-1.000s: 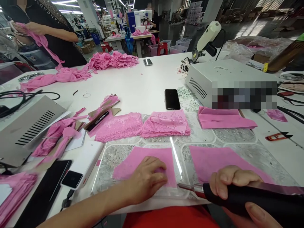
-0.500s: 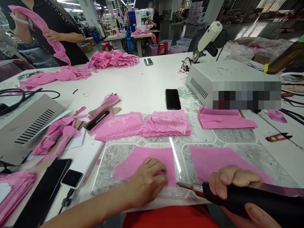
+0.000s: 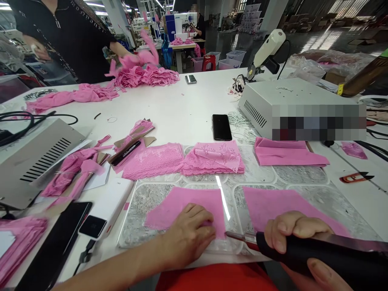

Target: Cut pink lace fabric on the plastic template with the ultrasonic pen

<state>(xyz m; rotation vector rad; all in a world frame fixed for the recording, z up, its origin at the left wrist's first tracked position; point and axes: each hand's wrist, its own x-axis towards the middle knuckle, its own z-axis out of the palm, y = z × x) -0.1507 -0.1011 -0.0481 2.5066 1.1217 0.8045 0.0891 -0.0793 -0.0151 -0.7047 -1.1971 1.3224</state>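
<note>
My left hand (image 3: 190, 232) rests on a pink fabric piece (image 3: 182, 204) with curled fingers, its fingertips and thumb pressed together near the right side. The fabric lies flat on a glossy grey marbled mat (image 3: 133, 214). In my right hand (image 3: 298, 232) is a black-handled tool (image 3: 330, 252) with a slim metal tip, wrapped by the fingers. Its tip points left at the lower right corner of the fabric; whether it touches is unclear. A second pink fabric piece (image 3: 273, 206) lies on the mat just beyond my right hand.
Stacked pink lace pieces (image 3: 154, 159) and folded pink fabric (image 3: 285, 151) lie behind. Grey machine boxes (image 3: 297, 91) (image 3: 42, 157) stand at both sides. A phone (image 3: 222, 127), a white power bank (image 3: 117, 198) and thread snips (image 3: 356, 177) are around. Across the table a person (image 3: 63, 40) stands.
The person across the table has moved an arm to the right and swung the pink fabric onto the pile. My hands and the tool have barely moved.
</note>
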